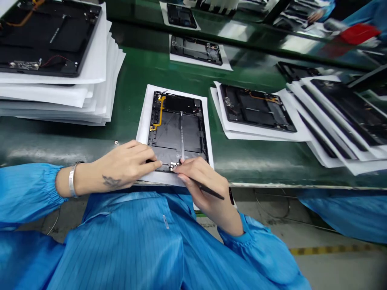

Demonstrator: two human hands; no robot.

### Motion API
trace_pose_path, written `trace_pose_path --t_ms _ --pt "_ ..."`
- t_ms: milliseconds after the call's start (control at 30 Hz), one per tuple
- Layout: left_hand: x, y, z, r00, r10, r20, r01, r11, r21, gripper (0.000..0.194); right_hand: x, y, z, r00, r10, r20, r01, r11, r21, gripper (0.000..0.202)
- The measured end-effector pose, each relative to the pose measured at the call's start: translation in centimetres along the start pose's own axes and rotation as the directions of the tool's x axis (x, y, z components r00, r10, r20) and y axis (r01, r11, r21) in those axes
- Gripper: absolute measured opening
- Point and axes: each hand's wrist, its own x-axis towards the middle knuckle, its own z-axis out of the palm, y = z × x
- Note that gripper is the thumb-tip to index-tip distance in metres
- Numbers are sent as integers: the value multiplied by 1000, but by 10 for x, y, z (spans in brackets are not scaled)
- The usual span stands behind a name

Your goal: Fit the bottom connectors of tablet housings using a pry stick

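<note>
An opened black tablet housing (190, 135) lies on a white sheet (142, 121) in front of me. It carries a yellow flex cable (161, 112) along its left side and a grey ribbon cable (182, 137) down the middle. My left hand (130, 163) is closed at the housing's lower left corner, fingertips beside a small silvery board (173, 166) at the bottom edge. My right hand (204, 177) grips a slim dark stick-like tool (211, 190), its exact kind unclear. The tool's working end is hidden by my fingers, close to that small board.
A tall stack of housings and white sheets (99, 96) stands at the left. To the right lie another housing (256, 106) and a leaning stack (341, 121). Two more housings (196, 50) (181, 16) sit farther back. The green bench's front edge (287, 186) runs close to me. Another person's blue sleeve (369, 16) shows at top right.
</note>
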Motion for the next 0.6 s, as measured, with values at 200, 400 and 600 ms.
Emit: trace_pose_path --t_ms 200,400,600 --pt "13 -19 -22 645 -753 135 639 433 -636 60 -3 7 1 975 117 -189 -89 984 152 19" --pt "54 -24 -31 416 -806 422 625 -84 -776 97 -1 10 2 910 243 -336 -155 951 268 19" --pt "84 -28 -26 624 -756 199 603 303 -738 36 0 3 7 886 191 -422 -60 951 305 22"
